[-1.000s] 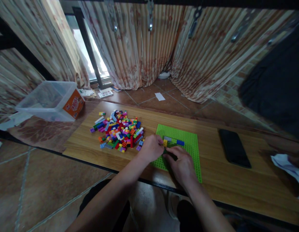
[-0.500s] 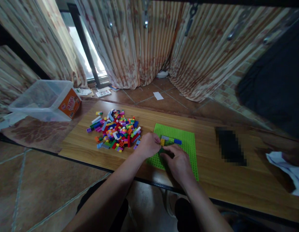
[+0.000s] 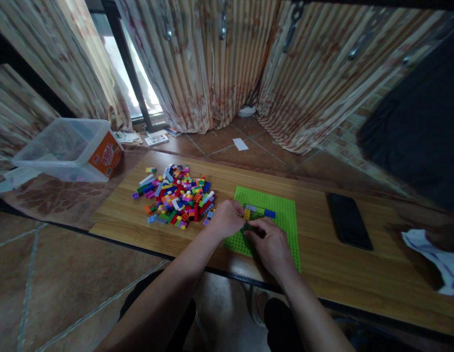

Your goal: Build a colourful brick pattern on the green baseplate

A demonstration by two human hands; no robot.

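A bright green baseplate [image 3: 285,234] lies on the wooden table, under both hands. On it a grey brick [image 3: 251,208], a blue brick [image 3: 270,213] and a yellow brick [image 3: 246,214] form part of a row. My left hand [image 3: 227,218] rests at the plate's left side, fingers curled together beside the yellow brick; what they hold, if anything, is hidden. My right hand [image 3: 270,242] reaches in from the right, thumb and fingers pinched around a dark green brick [image 3: 245,226], mostly covered by the fingertips of both hands.
A pile of mixed loose bricks [image 3: 179,198] spreads over the table left of the plate. A clear plastic box [image 3: 65,161] with an orange label stands farther left. To the right lie a black phone [image 3: 350,221] and a white cloth [image 3: 432,259].
Both hands stay nearly in place over the plate. The right fingers have shifted very slightly at the dark green brick. The bricks on the plate look the same.
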